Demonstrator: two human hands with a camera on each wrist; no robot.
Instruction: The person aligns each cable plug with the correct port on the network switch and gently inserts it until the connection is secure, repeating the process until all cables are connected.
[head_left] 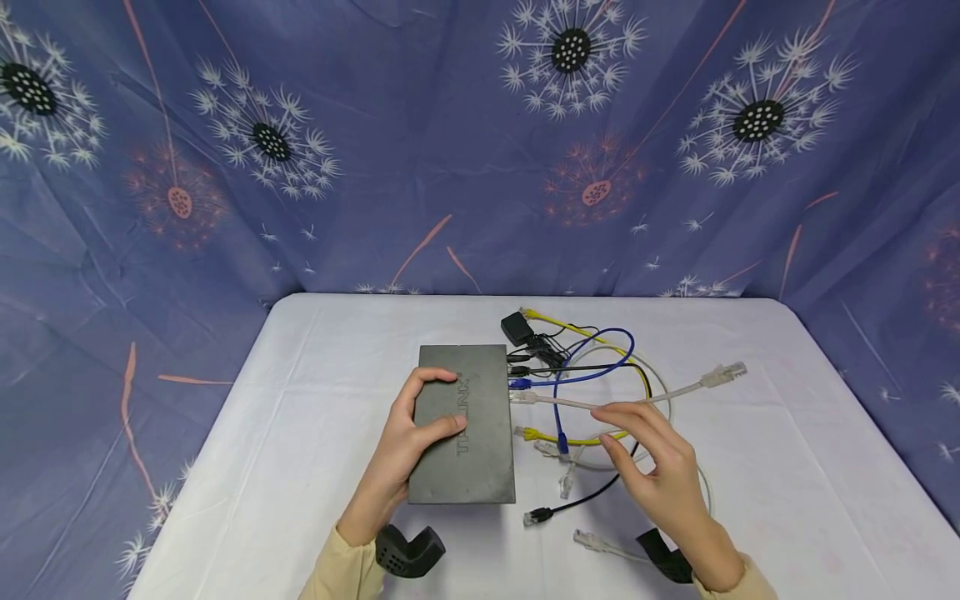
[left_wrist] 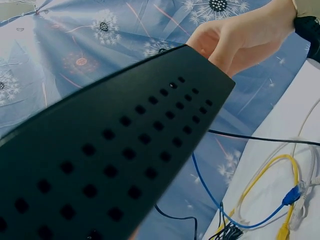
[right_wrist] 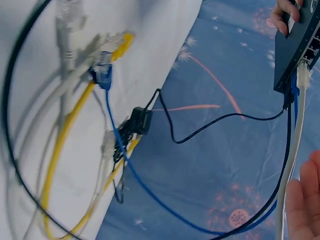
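Observation:
My left hand (head_left: 401, 446) grips a dark TP-Link network switch (head_left: 480, 475) by its left edge, thumb on the top face; fingers underneath are hidden in the head view. The switch's vented side (left_wrist: 125, 145) fills much of the left wrist view. Out of its port side run a black power lead (right_wrist: 220, 116), a black network cable (head_left: 570, 368), a blue cable (head_left: 581, 379) and a white cable (head_left: 558, 402). My right hand (head_left: 663, 471) is beside the white cable, fingertips overlapping it, thumb and fingers apart. The white cable's plug (right_wrist: 303, 75) sits in a port.
A black power adapter (head_left: 516, 328) with bundled wire lies behind. Loose yellow (head_left: 577, 441) and white cables tangle on the white table (head_left: 262, 467) right of the switch. A black plug (head_left: 537, 517) and a white plug (head_left: 588, 541) lie nearer the front. Patterned cloth (head_left: 420, 167) hangs behind.

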